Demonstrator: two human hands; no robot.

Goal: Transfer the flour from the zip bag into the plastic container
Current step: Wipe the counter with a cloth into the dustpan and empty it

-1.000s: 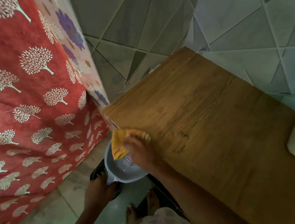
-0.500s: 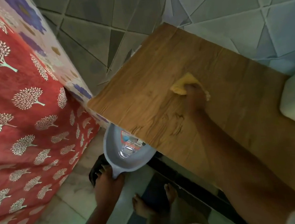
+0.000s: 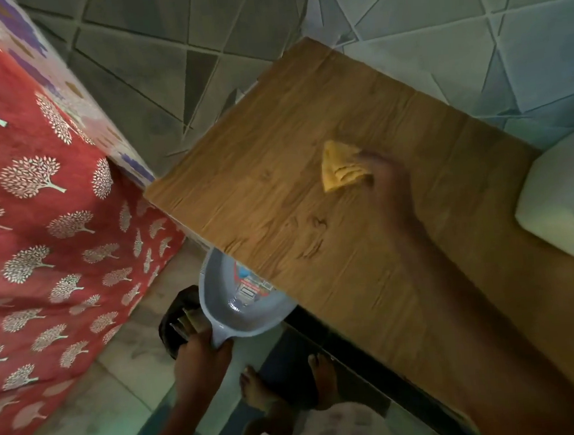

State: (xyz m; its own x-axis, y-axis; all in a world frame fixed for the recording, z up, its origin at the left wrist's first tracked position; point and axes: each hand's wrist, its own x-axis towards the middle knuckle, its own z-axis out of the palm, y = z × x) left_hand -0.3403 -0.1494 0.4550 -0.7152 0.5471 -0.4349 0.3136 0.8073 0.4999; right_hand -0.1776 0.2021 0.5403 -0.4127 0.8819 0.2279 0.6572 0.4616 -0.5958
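Observation:
My right hand point(image 3: 384, 182) grips a crumpled yellow cloth point(image 3: 340, 171) and holds it against the wooden tabletop point(image 3: 276, 184), near its middle. My left hand point(image 3: 203, 352) grips the handle of a grey plastic dustpan point(image 3: 237, 307), which sits just below the table's near left edge with a printed label inside it. No zip bag or flour is in view. A white plastic container point(image 3: 566, 202) shows at the right edge of the table, cut off by the frame.
A red cloth with white tree prints point(image 3: 38, 219) hangs at the left. Grey tiled walls stand behind the table. A dark bin point(image 3: 177, 322) sits on the floor beside the dustpan. My bare feet point(image 3: 285, 385) stand on the tiled floor below.
My right hand carried the yellow cloth from the dustpan at the table edge out to the middle of the tabletop. The left hand kept the dustpan under the edge.

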